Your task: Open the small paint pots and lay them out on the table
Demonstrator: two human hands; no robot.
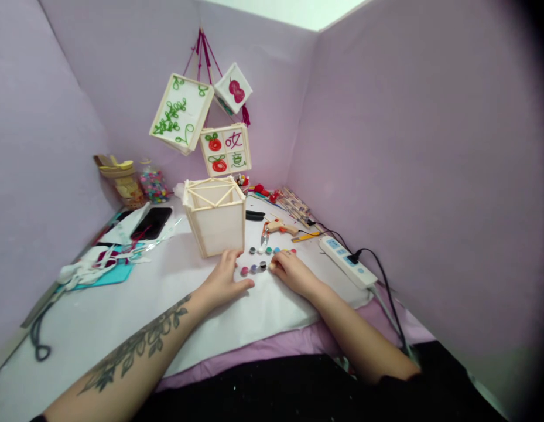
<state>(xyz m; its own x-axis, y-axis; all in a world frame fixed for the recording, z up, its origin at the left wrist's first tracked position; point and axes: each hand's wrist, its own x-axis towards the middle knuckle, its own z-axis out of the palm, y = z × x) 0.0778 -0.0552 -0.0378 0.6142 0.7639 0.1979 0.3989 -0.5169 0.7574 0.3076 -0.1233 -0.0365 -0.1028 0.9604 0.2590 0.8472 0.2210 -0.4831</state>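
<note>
Both hands are being rested on the white surface [122, 316]: the left hand [222, 280] beside a wooden box [215, 215], the right hand [290, 271] touching small paint pots [258, 259]. A glue gun [280, 226] is lying behind.

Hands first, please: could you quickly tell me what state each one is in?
Left hand: open, flat on the white sheet beside the paint pots.
Right hand: curled over the pots; grip cannot be told.

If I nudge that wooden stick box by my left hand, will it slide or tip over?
The wooden stick box looks hollow, with an open top, so it is probably light and would slide easily on the white sheet. It narrows toward the base, so a high push might tip it. Its thin sticks look fragile.
</note>
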